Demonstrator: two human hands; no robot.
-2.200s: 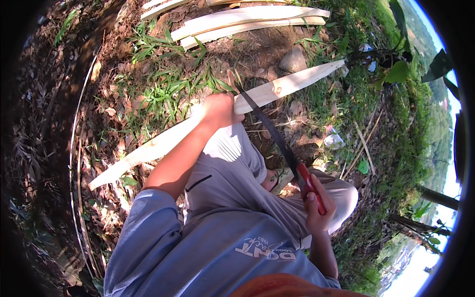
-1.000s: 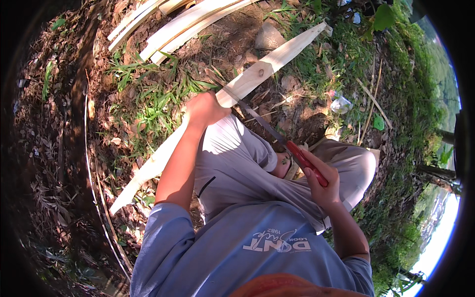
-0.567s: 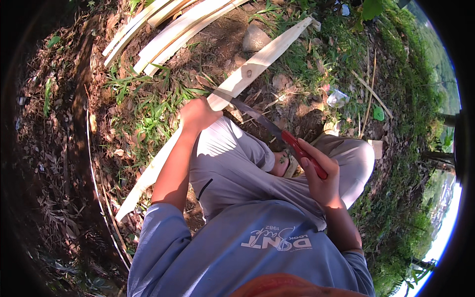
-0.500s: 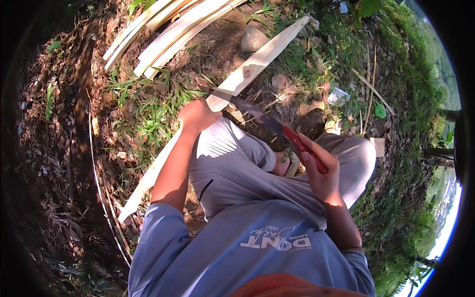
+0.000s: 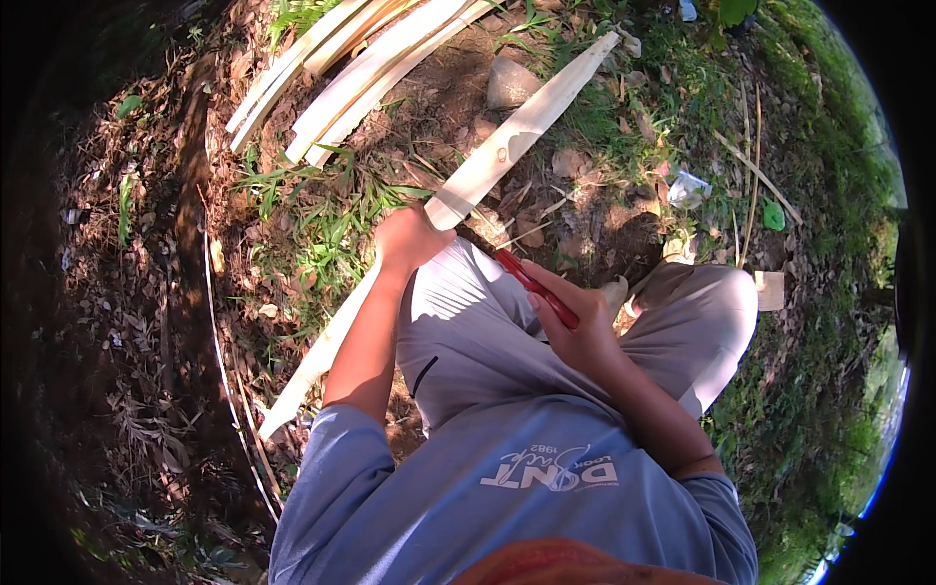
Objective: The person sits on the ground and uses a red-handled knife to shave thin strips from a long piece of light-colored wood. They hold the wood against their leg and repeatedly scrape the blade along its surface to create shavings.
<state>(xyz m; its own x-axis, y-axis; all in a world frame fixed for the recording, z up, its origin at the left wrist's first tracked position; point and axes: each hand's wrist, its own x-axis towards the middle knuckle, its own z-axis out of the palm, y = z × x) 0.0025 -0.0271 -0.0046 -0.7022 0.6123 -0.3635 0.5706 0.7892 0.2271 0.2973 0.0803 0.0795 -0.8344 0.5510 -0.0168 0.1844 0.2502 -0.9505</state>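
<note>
from the head view we see our left hand [image 5: 409,239] with fingers clamped on the long pale split wooden slat [image 5: 507,146] lying across our knee, while our right hand [image 5: 575,327] fingers grip the red-handled knife [image 5: 531,286] just beside it

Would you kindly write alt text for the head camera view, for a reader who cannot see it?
A seated person's left hand grips a long pale wooden slat lying across their lap, while the right hand holds a red-handled knife beside it. More pale slats are stacked on the grassy, leaf-strewn ground ahead, near a stone.
</note>
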